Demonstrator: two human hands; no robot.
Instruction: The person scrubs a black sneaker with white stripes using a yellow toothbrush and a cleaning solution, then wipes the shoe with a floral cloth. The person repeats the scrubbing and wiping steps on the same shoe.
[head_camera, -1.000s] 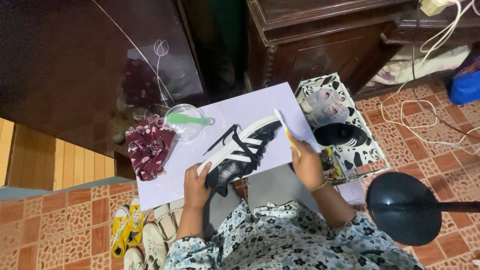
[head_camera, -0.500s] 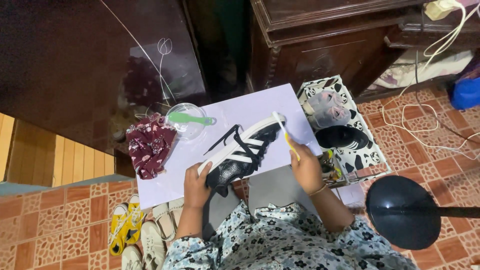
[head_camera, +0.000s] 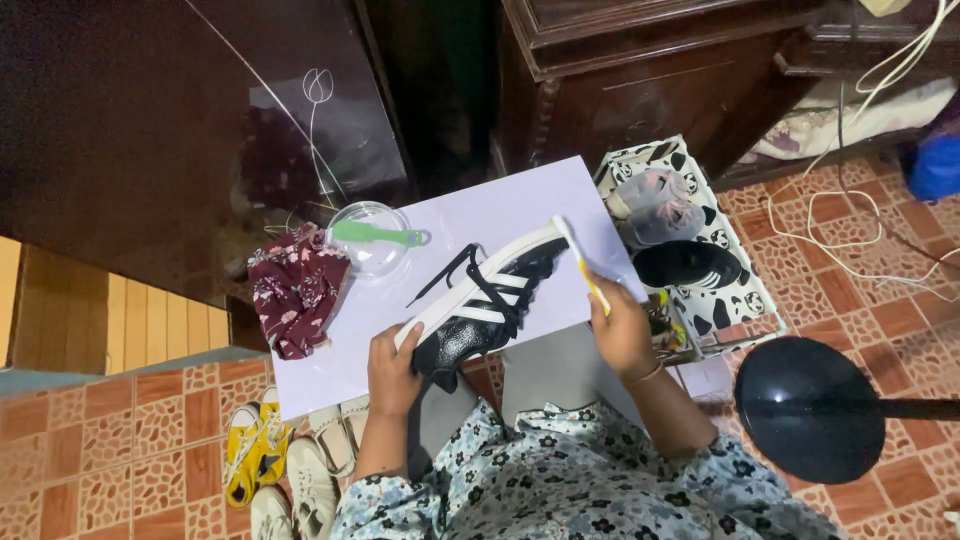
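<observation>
while gripped, sneaker (head_camera: 487, 300) between hands

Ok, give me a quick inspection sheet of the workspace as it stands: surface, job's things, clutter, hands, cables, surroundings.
Surface: pale lilac board, partly bare.
Job's things: black sneaker with white stripes, laces loose; yellow toothbrush at its toe end.
Clutter: clear bowl with a green tool; maroon floral cloth.
Hands: left hand grips the sneaker's heel end; right hand holds the toothbrush.
Cables: white cords on the floor.
Surroundings: patterned basket holding shoes; sandals; dark wooden cabinet; black round base.
</observation>
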